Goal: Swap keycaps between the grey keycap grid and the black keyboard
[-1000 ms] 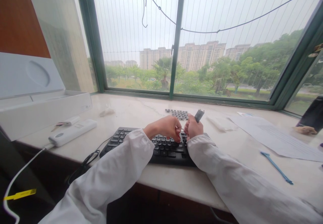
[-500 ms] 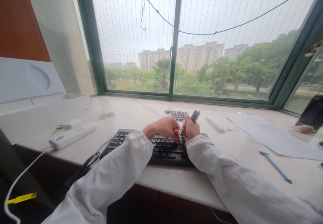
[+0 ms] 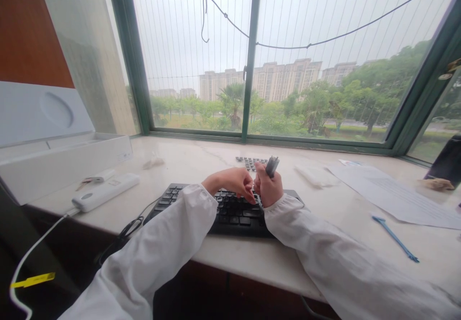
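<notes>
A black keyboard (image 3: 230, 221) lies on the pale countertop under both hands. My right hand (image 3: 270, 186) is closed round a dark grey tool (image 3: 272, 166) with a notched upper end; the tool points up and its lower end is hidden. Close by, my left hand (image 3: 239, 181) is curled over the keys with thumb and fingers pinched together. What it pinches, if anything, I cannot make out. Beyond the hands, several loose keycaps (image 3: 247, 160) are laid out in rows.
On the left are a white power strip (image 3: 106, 192), a cable (image 3: 131, 226) and an open white box (image 3: 68, 164). A printed sheet (image 3: 389, 190), a crumpled plastic bag (image 3: 317, 176) and a blue plastic stick (image 3: 395, 238) lie to the right. The window frame (image 3: 273, 142) bounds the counter.
My right hand and the grey tool have shifted slightly left, closer to my left hand. My left hand stays nearly in place, still pinched over the keys.
</notes>
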### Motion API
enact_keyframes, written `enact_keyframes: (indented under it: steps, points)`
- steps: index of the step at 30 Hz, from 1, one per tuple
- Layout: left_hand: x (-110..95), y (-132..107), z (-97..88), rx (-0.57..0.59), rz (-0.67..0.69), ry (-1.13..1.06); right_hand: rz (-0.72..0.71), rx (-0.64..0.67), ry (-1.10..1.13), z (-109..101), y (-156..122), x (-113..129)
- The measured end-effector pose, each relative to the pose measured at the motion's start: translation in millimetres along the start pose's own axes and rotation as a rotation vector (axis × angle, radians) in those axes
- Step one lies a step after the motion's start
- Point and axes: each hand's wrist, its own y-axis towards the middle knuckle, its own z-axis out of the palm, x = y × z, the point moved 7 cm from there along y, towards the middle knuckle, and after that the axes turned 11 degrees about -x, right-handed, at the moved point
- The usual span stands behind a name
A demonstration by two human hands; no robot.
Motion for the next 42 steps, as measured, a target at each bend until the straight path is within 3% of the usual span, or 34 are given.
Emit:
enact_keyframes:
  steps: [6,11,31,37,42]
  points:
    - [-5,3,1.3,0.021,0.081,-0.052,-0.221,0.221,-0.221,10,-21,19]
    - [-5,2,1.7,0.024,0.069,-0.088,-0.328,0.19,-0.261,7,-20,25]
    - [3,5,-1.3,0.005,0.014,-0.031,-0.485,0.231,-0.375,6,-27,31]
    - [4,5,-1.6,0.011,0.003,-0.031,-0.516,0.262,-0.413,9,-31,34]
    - [6,4,-4.3,-0.013,-0.014,0.041,-0.629,0.339,-0.467,14,-40,40]
